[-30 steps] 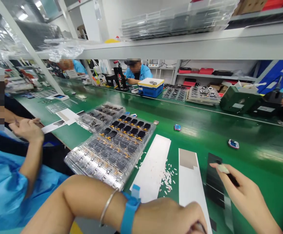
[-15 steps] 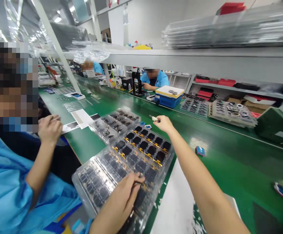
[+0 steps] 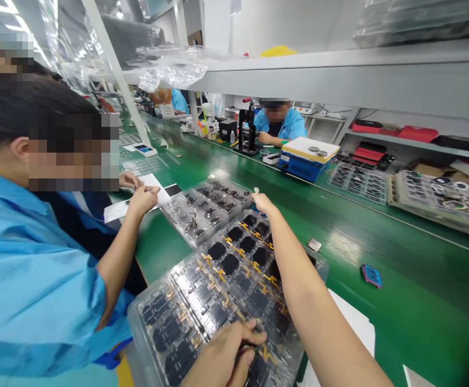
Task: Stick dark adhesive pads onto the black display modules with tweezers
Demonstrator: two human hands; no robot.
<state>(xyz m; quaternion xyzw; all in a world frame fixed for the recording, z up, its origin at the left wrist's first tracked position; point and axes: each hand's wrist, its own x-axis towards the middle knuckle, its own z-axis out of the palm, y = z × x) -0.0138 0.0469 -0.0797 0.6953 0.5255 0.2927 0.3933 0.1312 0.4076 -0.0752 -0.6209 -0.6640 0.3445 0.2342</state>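
My left hand (image 3: 227, 352) is over the near part of a clear plastic tray (image 3: 141, 317), its fingers curled around something dark that I cannot make out. Black squarish display panels (image 3: 230, 264) with orange flex cables sit in rows of pockets in this tray. My right arm reaches across the tray's right side and covers part of it. At its end my right hand (image 3: 263, 204) is closed on a small whitish piece with a thin tip (image 3: 256, 189), beside the far corner of a second clear tray (image 3: 190, 239). That one contains small dark parts with wires.
On my left a co-worker in a blue smock (image 3: 36, 269) works with both hands over white sheets (image 3: 115, 211). A blue-and-pink device (image 3: 371, 276) and a small pale square piece (image 3: 314, 244) lie on the green table (image 3: 424, 301). An overhead shelf (image 3: 339, 80) spans the bench.
The view has swung, shifting the scene. My right hand is now nearer the second tray's far corner, and its arm covers more of the panels. The co-worker's hands have come together over the sheets.
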